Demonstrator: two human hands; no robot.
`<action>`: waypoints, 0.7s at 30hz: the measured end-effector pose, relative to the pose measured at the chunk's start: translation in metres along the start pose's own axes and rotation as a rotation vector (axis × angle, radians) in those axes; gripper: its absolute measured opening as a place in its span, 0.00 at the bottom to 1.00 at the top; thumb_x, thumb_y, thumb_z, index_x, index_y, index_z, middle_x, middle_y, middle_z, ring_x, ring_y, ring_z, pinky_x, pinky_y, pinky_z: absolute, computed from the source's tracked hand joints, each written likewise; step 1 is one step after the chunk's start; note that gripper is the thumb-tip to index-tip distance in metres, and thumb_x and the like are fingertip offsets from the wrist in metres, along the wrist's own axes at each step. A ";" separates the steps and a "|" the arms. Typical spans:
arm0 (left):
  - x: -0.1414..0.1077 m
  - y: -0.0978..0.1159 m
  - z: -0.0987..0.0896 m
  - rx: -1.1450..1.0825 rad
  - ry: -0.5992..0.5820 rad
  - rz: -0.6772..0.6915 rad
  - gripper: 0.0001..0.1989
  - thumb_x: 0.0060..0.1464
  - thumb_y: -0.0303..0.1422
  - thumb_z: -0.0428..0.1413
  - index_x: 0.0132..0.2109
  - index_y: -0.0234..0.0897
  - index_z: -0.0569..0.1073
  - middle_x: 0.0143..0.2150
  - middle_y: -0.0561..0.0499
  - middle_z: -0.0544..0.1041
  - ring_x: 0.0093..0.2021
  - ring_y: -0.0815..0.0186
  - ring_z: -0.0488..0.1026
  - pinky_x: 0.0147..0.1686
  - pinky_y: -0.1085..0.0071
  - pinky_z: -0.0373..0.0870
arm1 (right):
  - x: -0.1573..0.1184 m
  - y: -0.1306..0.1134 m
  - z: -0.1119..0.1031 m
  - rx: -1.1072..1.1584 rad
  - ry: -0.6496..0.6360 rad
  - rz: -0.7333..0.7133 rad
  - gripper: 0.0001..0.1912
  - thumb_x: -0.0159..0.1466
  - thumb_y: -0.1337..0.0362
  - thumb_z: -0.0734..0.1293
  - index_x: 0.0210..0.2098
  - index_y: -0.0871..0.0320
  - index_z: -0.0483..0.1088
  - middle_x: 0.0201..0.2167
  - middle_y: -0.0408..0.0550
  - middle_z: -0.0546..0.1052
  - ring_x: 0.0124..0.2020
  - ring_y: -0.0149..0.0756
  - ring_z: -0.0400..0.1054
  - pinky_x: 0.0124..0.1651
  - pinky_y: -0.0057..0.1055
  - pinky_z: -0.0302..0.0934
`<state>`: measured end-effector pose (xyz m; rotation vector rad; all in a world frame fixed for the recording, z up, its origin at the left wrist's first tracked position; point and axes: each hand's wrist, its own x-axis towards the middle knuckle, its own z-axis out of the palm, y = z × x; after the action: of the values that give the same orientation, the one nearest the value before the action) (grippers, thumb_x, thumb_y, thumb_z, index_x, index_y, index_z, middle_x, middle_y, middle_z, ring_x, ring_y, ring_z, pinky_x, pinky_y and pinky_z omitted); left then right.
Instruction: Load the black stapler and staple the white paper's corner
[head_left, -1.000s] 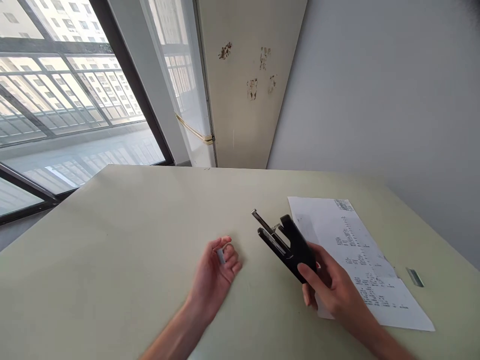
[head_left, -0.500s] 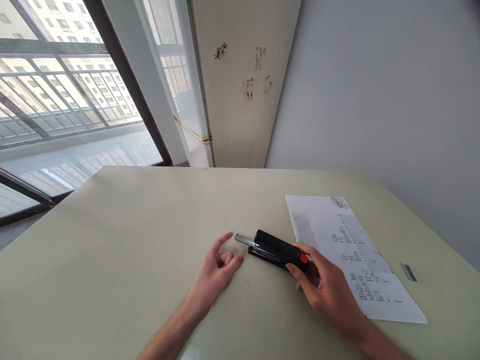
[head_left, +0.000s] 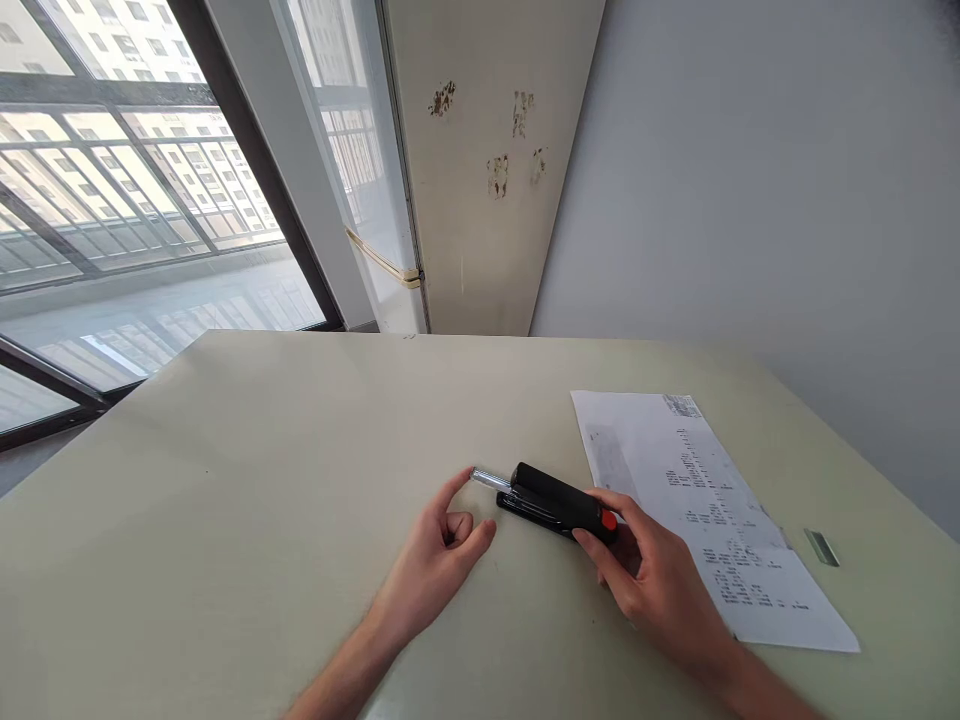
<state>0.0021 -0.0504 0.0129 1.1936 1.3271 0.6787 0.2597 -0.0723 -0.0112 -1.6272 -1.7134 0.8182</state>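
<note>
A black stapler (head_left: 555, 500) with a red part at its rear end is gripped in my right hand (head_left: 652, 575). Its metal staple tray (head_left: 491, 481) sticks out of the front, toward the left. The index fingertip of my left hand (head_left: 435, 560) touches the end of that tray. The thumb of this hand is apart from the index finger, the other fingers are curled, and nothing is held in it.
A printed white sheet (head_left: 637, 440) lies on the pale table (head_left: 300, 450), partly behind my right hand. To its right is a small strip of staples (head_left: 822, 547). A wall, a cabinet-like panel and a window stand beyond the table.
My left hand has moved slightly to the right, and its index fingertip has come onto the end of the metal tray. My right hand still grips the stapler in nearly the same place.
</note>
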 end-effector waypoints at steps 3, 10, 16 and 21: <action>0.000 0.000 0.000 0.021 -0.007 0.021 0.41 0.62 0.48 0.58 0.75 0.39 0.56 0.25 0.63 0.49 0.26 0.69 0.47 0.26 0.73 0.51 | 0.000 0.001 0.000 -0.010 0.002 -0.005 0.21 0.71 0.46 0.65 0.56 0.49 0.70 0.31 0.44 0.80 0.26 0.37 0.73 0.27 0.32 0.68; -0.004 0.005 0.007 0.096 -0.072 0.071 0.37 0.64 0.47 0.56 0.74 0.35 0.60 0.25 0.62 0.49 0.26 0.69 0.48 0.26 0.72 0.53 | 0.000 0.001 0.002 0.011 -0.005 -0.025 0.18 0.71 0.48 0.65 0.56 0.48 0.70 0.38 0.44 0.82 0.27 0.36 0.74 0.30 0.33 0.71; -0.008 0.003 0.013 0.138 -0.138 0.088 0.35 0.65 0.45 0.56 0.73 0.33 0.62 0.25 0.63 0.50 0.25 0.70 0.48 0.26 0.72 0.53 | 0.002 -0.001 0.003 -0.006 0.003 -0.059 0.18 0.71 0.49 0.65 0.56 0.48 0.70 0.39 0.44 0.82 0.29 0.38 0.75 0.29 0.33 0.72; -0.009 0.004 0.019 -0.322 -0.045 -0.010 0.26 0.61 0.46 0.60 0.61 0.38 0.70 0.23 0.64 0.50 0.23 0.72 0.44 0.21 0.74 0.45 | 0.001 -0.003 0.002 -0.031 0.047 -0.097 0.20 0.70 0.50 0.67 0.58 0.48 0.68 0.29 0.39 0.78 0.23 0.35 0.72 0.27 0.33 0.72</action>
<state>0.0196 -0.0620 0.0165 0.9357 1.1351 0.8191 0.2558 -0.0719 -0.0101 -1.5581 -1.7648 0.7051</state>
